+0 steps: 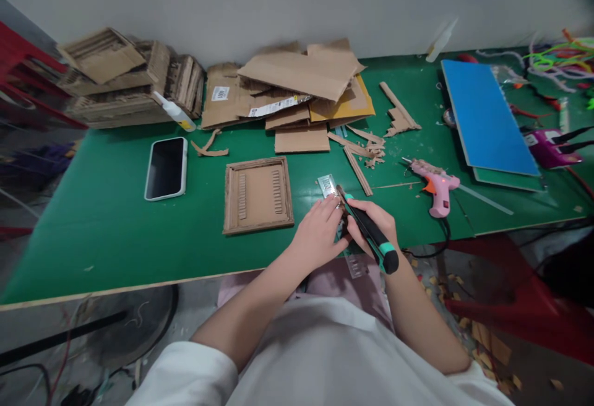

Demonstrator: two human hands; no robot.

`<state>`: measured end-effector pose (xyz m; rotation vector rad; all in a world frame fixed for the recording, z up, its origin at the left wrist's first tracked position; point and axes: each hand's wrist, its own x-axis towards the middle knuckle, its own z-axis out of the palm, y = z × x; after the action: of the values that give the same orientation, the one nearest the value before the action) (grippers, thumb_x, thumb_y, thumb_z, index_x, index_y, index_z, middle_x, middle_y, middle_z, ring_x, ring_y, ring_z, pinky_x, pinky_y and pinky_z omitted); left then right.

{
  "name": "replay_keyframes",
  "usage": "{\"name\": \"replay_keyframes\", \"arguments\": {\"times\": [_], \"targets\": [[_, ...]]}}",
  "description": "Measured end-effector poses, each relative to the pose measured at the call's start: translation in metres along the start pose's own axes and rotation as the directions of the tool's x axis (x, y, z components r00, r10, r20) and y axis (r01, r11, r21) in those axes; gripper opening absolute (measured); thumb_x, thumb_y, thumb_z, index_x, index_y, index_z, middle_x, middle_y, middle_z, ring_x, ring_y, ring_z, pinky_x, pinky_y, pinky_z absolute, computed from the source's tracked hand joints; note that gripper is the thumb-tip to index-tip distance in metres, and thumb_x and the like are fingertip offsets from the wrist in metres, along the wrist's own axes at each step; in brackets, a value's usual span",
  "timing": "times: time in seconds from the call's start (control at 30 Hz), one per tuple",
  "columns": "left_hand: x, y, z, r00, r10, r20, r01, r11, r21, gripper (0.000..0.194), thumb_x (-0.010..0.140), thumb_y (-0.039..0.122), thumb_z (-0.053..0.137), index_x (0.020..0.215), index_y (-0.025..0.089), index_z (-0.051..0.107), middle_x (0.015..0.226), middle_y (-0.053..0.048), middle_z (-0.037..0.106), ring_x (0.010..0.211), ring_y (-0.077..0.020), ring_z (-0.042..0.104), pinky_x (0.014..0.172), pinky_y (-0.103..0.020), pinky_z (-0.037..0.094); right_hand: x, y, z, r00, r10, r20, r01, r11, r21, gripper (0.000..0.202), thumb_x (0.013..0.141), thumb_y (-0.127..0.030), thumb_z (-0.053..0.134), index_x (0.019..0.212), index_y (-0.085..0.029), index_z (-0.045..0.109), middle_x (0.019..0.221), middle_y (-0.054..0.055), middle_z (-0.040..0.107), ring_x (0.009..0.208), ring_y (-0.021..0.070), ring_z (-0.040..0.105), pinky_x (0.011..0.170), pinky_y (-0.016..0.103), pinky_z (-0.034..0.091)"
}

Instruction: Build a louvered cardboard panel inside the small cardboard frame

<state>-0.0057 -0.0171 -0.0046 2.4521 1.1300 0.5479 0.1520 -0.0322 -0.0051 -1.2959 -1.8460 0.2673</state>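
My right hand (374, 223) is wrapped round a black and teal utility knife (374, 233), its blade end directed away from me. Close by, my left hand (320, 229) presses down on a clear ruler (327, 185), which sticks out beyond the fingertips and again past the table's front edge. The knife tip is beside the ruler and the left fingertips. A small brown piece shows between the hands, mostly hidden. To the left lies a shallow square cardboard tray (260, 198) with two ridged strips inside.
A pink glue gun (434, 186) rests at right, near blue boards (489, 115). Cardboard sheets (297, 78) and scraps (366, 146) lie behind the hands. A phone (166, 169), a glue bottle (175, 112) and stacked cardboard frames (125, 78) occupy the left side of the green table (185, 245).
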Motion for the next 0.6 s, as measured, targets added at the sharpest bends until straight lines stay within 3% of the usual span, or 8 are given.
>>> {"name": "replay_keyframes", "arguments": {"times": [0.37, 0.6], "targets": [[-0.0013, 0.0003, 0.0002, 1.0, -0.011, -0.008, 0.011, 1.0, -0.002, 0.044, 0.078, 0.033, 0.052, 0.116, 0.012, 0.047, 0.132, -0.015, 0.045, 0.127, -0.0265, 0.037, 0.107, -0.046, 0.029, 0.002, -0.0023, -0.0013, 0.993, 0.114, 0.006, -0.114, 0.99, 0.088, 0.031, 0.074, -0.019, 0.056, 0.106, -0.02, 0.057, 0.098, 0.006, 0.066, 0.085, 0.0175, 0.063, 0.08, 0.032, 0.053], [-0.0018, -0.0002, 0.0007, 1.0, -0.007, -0.019, 0.007, 1.0, 0.008, 0.044, 0.079, 0.034, 0.051, 0.116, 0.011, 0.047, 0.132, -0.016, 0.045, 0.127, -0.0266, 0.037, 0.107, -0.046, 0.029, -0.0033, -0.0021, -0.0029, 0.998, 0.06, -0.022, -0.058, 0.995, 0.083, 0.033, 0.075, -0.017, 0.056, 0.107, -0.021, 0.057, 0.099, 0.007, 0.066, 0.088, 0.0184, 0.063, 0.08, 0.033, 0.053]]}}
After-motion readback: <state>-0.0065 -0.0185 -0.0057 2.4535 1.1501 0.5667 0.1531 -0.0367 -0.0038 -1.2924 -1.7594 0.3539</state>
